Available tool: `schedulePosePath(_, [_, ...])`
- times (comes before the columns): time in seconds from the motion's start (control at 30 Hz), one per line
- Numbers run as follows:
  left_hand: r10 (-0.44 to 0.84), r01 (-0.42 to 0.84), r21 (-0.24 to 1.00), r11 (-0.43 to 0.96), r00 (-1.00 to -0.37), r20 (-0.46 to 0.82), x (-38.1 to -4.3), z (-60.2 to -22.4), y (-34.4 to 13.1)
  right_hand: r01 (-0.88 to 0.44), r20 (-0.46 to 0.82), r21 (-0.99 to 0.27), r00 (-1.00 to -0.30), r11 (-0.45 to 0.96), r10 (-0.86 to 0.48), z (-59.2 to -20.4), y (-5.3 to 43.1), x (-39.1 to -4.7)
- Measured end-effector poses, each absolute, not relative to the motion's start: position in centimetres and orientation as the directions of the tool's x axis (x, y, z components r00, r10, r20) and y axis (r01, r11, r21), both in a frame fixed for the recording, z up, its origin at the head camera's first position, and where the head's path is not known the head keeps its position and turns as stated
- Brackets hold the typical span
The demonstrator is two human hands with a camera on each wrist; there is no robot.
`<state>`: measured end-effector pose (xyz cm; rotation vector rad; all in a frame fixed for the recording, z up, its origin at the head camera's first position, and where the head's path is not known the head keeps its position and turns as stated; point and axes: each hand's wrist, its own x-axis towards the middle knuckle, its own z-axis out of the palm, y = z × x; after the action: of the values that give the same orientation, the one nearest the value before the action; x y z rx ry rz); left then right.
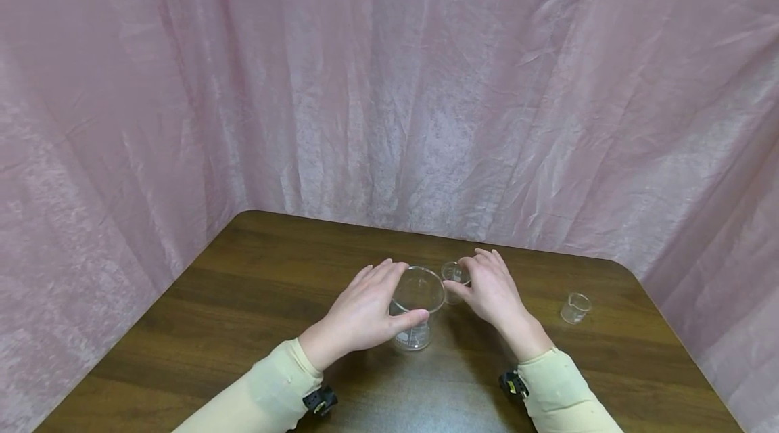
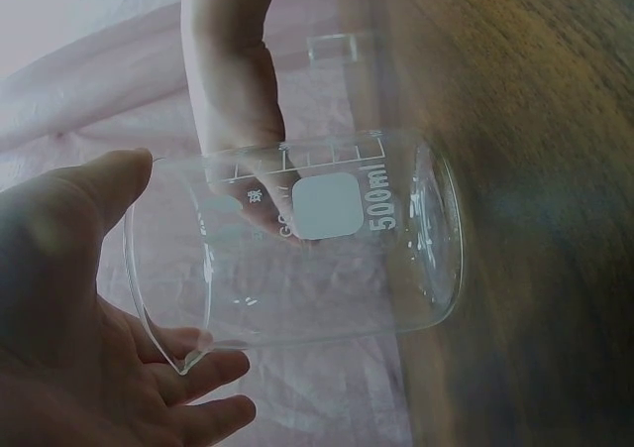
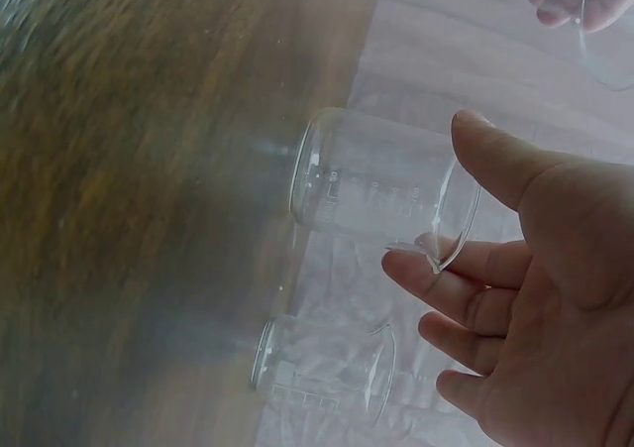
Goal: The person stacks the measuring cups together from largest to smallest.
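A large clear glass beaker [image 2: 337,279] marked 500ml stands upright near the middle of the wooden table, and my left hand [image 1: 368,314] holds it around the rim. Its thumb and fingers lie on opposite sides of the mouth. Just behind and to the right is a smaller clear beaker [image 3: 381,184] with faint graduations. My right hand [image 1: 494,289] grips this one by its rim from above, thumb on one side, fingers by the spout. Whether either base touches the table, I cannot tell. The smallest beaker [image 1: 575,309] sits apart, right of the right hand.
The brown wooden table [image 1: 255,284] has rounded far corners. Pink curtains [image 1: 389,115] hang behind its far edge and along both sides. Both wrists wear small black devices [image 1: 320,401] over pale sleeves [image 1: 262,385].
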<state>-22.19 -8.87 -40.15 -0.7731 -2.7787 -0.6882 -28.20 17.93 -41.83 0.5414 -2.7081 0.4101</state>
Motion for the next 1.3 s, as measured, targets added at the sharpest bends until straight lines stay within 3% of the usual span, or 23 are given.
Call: schedulePosePath(1.3, [0.447, 0.524, 0.4, 0.752, -0.851, 0.275, -22.3, -40.2, -8.9, -0.435, 0.422, -0.254, -0.854, 0.864, -0.306, -39.3, 17.6, -26.8])
